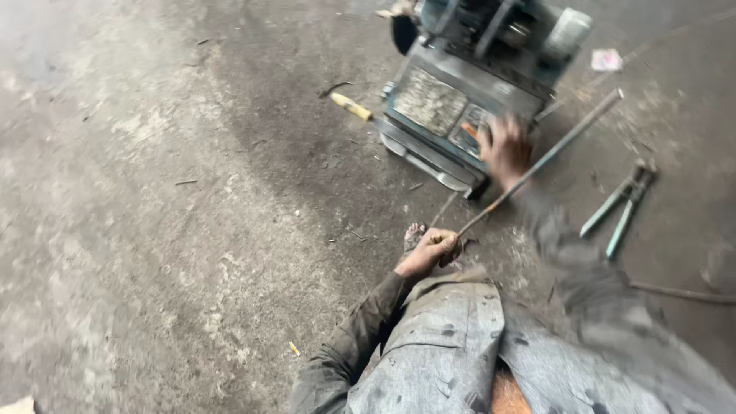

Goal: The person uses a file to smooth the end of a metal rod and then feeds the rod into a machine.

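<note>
My left hand (431,249) clamps the near end of a long metal rod (549,156) slanting over the concrete floor (153,230); my right hand (506,149), blurred, fingers spread, rests on the blue-grey machine (452,100).

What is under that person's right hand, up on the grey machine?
The right hand rests on the machine, over a small panel with something orange beside the fingers. The hand is blurred and covers most of it, so what it touches cannot be told. The left hand grips a metal rod.

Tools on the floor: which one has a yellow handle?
The screwdriver left of the machine; the long-handled cutters on the right are greenish metal.
</note>
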